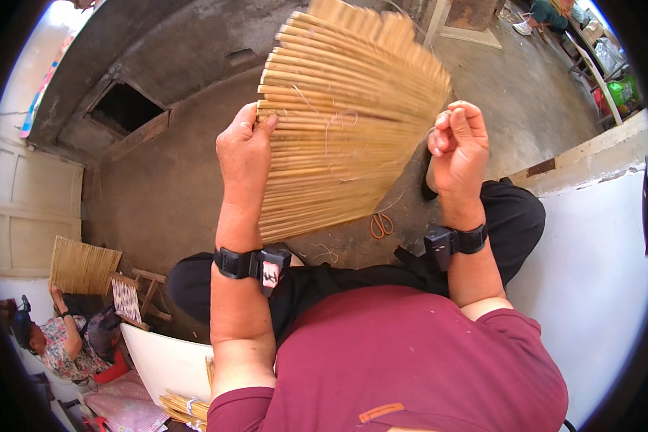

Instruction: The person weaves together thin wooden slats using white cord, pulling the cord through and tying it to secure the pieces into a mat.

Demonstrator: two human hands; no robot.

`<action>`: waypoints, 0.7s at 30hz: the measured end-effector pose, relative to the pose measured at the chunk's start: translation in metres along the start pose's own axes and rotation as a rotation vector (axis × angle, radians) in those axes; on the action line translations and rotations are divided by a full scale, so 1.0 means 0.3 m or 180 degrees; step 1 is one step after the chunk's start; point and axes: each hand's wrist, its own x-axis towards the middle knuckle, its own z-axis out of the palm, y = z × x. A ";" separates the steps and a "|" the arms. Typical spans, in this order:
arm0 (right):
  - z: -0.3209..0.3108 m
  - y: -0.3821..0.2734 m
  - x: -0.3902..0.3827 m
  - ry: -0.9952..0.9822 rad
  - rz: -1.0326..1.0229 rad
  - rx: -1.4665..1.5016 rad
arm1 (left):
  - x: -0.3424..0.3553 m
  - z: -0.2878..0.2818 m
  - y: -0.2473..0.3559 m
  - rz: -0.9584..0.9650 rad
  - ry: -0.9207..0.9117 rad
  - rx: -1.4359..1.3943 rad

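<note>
- Above the floor (158,194), the stick mat (317,165) is held up before you, likely to keep its rows in view.
- Your left hand (245,150) grips the mat's left edge, thumb on the near face, probably to steady the stick ends.
- Loose thread (327,133) curls over the mat.
- Your right hand (459,137), fingertips drawn together, is near the right edge; you cannot tell whether it pinches thread.
- Scissors (381,226) lie on the floor below, presumably for easy reach.

You have two hands here, a left hand (245,153) and a right hand (459,144); two wrist straps (235,263); two mats, one near (302,187) and one at left (84,265); and one pair of scissors (381,226) near.
</note>
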 end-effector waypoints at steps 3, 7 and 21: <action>-0.025 -0.007 0.009 0.0054 0.0136 -0.0227 | -0.013 -0.001 0.026 0.0610 -0.0061 0.0969; -0.021 0.088 -0.051 0.0050 0.1008 -0.1113 | -0.049 0.033 0.048 0.1155 -0.0580 0.2616; -0.029 0.305 -0.186 0.0967 0.2223 0.1696 | -0.175 0.313 -0.035 0.1962 -0.1034 0.2965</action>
